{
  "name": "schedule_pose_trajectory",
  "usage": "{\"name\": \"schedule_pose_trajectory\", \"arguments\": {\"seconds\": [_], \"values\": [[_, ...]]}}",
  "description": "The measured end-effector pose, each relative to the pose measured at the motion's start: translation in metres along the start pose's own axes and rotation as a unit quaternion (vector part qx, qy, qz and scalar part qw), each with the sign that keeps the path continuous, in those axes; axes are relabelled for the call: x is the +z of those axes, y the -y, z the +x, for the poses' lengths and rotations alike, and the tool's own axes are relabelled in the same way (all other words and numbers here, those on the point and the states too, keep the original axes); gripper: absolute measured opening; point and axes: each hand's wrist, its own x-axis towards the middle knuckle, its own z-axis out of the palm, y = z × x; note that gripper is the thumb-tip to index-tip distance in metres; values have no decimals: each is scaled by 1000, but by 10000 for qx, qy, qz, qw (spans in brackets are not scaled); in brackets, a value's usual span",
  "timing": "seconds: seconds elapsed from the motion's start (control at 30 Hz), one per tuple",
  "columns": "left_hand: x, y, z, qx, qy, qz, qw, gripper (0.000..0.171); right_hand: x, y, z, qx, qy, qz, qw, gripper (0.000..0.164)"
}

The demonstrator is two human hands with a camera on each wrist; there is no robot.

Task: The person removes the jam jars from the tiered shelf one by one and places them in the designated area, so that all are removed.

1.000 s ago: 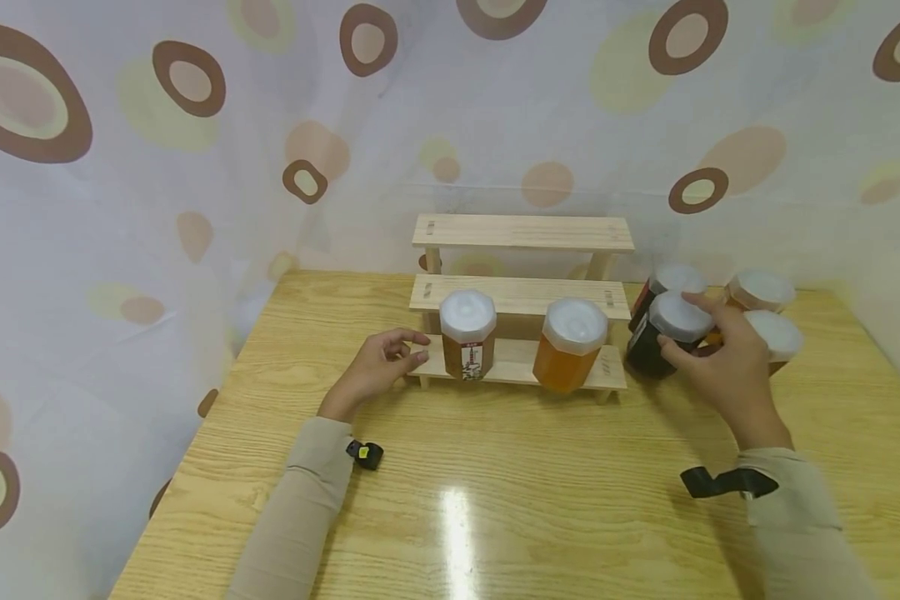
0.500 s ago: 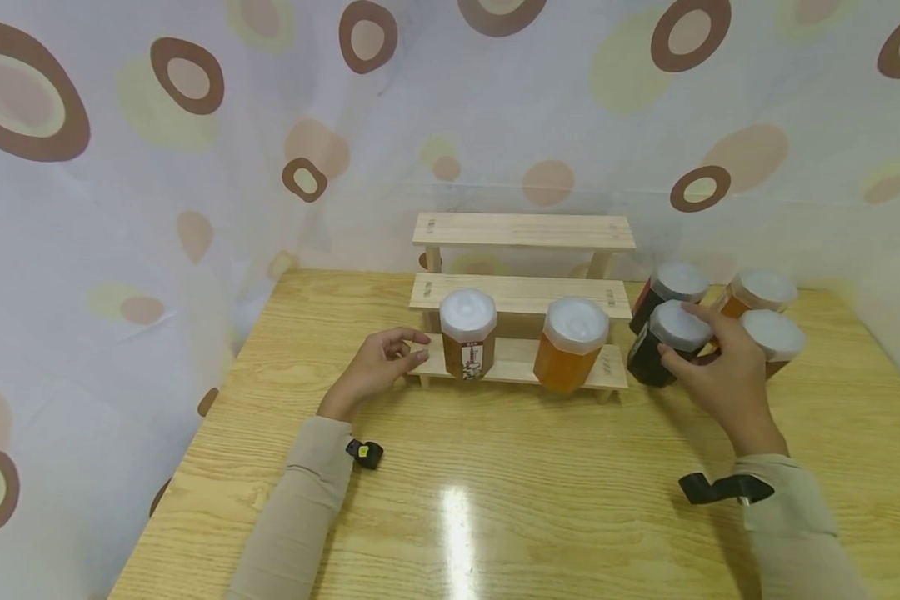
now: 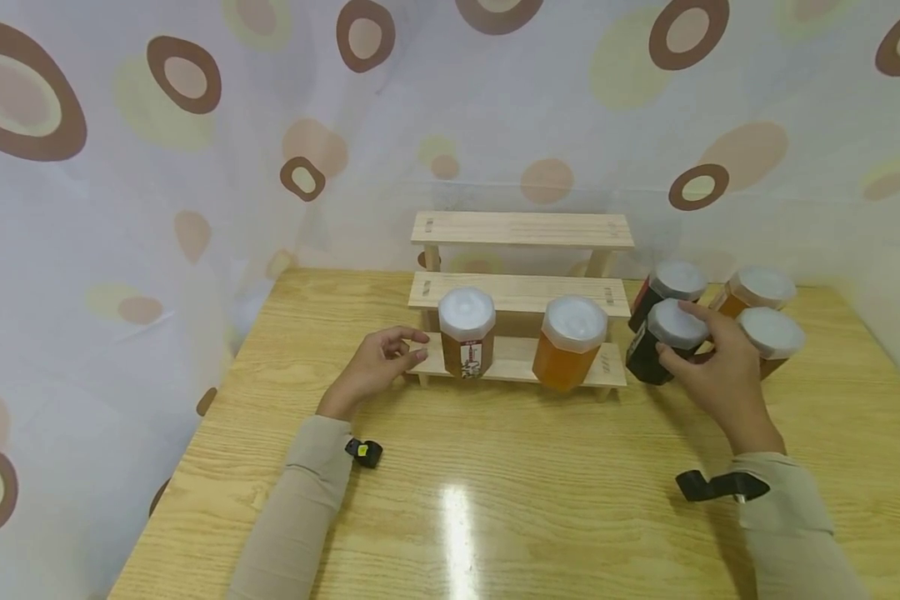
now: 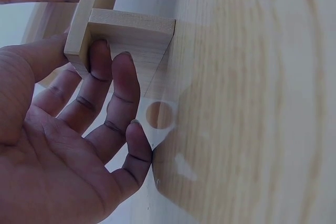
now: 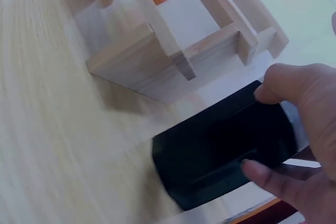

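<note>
My left hand holds the left end of the lowest step of a three-step wooden shelf. In the left wrist view the thumb lies on one side of that board and fingertips on the other. With its thumb and fingers my right hand grips a dark jar near its white lid, just right of the shelf. On the lowest step stand a brown jar with a label and an amber jar. Whether the gripped dark jar touches the table cannot be told.
Behind the gripped jar stands another dark jar. An amber jar and a white-lidded jar stand to the right, partly hidden by the right hand. A patterned cloth hangs behind the wooden table.
The right hand and the dark jar it grips have shifted slightly toward the person, opening a gap from the dark jar behind. The left hand keeps its place on the shelf.
</note>
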Motion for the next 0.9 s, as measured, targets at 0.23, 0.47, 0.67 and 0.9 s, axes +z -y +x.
{"name": "schedule_pose_trajectory", "arguments": {"seconds": [0.23, 0.47, 0.67, 0.9], "values": [[1, 3, -1, -39, 68, 7, 10000, 28, -5, 1, -1, 130, 384, -11, 9992, 65], [0, 4, 1, 11, 21, -40, 10000, 26, -6, 0, 3, 55, 319, -41, 9995, 65], [0, 3, 2, -4, 19, -41, 10000, 27, -6, 2, 5, -7, 294, -91, 9995, 65], [-1, 7, 4, 50, 31, -85, 9999, 30, -7, 5, 1, 65, 415, -184, 9989, 64]]}}
